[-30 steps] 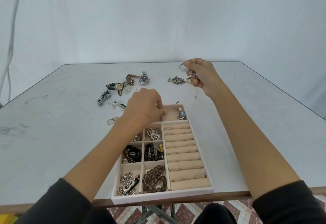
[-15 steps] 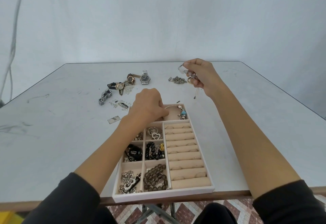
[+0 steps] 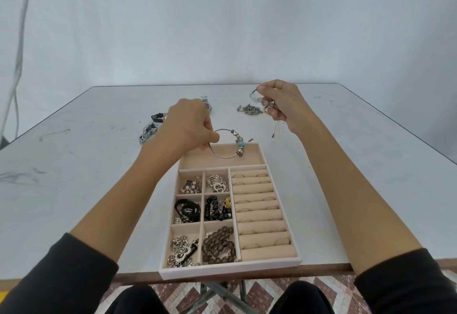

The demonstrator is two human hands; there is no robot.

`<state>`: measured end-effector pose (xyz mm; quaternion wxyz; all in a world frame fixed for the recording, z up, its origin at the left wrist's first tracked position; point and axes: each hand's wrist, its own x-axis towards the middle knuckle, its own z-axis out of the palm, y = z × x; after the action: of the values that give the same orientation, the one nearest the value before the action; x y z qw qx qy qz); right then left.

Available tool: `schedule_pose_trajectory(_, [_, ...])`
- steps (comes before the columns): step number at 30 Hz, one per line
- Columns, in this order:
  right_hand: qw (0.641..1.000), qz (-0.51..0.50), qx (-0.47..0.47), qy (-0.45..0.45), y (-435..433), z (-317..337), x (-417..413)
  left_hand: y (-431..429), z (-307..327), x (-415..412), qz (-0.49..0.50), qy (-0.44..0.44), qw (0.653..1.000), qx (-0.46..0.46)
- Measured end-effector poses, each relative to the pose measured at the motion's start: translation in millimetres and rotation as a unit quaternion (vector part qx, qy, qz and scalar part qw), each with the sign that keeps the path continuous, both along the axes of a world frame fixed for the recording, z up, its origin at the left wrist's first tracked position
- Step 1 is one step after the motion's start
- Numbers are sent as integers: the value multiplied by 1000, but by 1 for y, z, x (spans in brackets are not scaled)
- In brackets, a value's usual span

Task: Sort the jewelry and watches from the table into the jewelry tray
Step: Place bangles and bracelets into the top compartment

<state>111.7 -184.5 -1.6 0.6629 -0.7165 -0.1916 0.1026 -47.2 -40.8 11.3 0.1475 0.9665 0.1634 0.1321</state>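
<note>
Over the tray's [image 3: 230, 269] far compartment, the left hand [image 3: 189, 125] pinches a charm bangle [image 3: 241, 144] by its rim, tilted. The right hand [image 3: 286, 103], raised beyond the tray, grips a beaded bracelet [image 3: 259, 99], near a chain [image 3: 249, 110] on the table [image 3: 99, 165].

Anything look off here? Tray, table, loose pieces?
The tray sits at the very near edge of the table, its front wall seeming to overhang slightly, so a nudge might tip it. Nothing looks spilled or broken.
</note>
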Motion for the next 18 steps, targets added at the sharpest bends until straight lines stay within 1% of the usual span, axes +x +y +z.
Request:
schedule_pose_trajectory(5, [1000,1,-2,1,0,0,-1,-7,-4,4,-1,44,999,29])
schedule_pose_trajectory(10, [1000,0,-1,4,0,-1,0,-20,-13,15,-16,59,998,19])
schedule_pose_trajectory(14, [1000,0,0,2,0,0,0,-24,-24,24,-21,77,997,-15])
schedule_pose_trajectory(18, [1000,2,7,6,-1,1,-1,-22,-32,24,-21,72,997,-28])
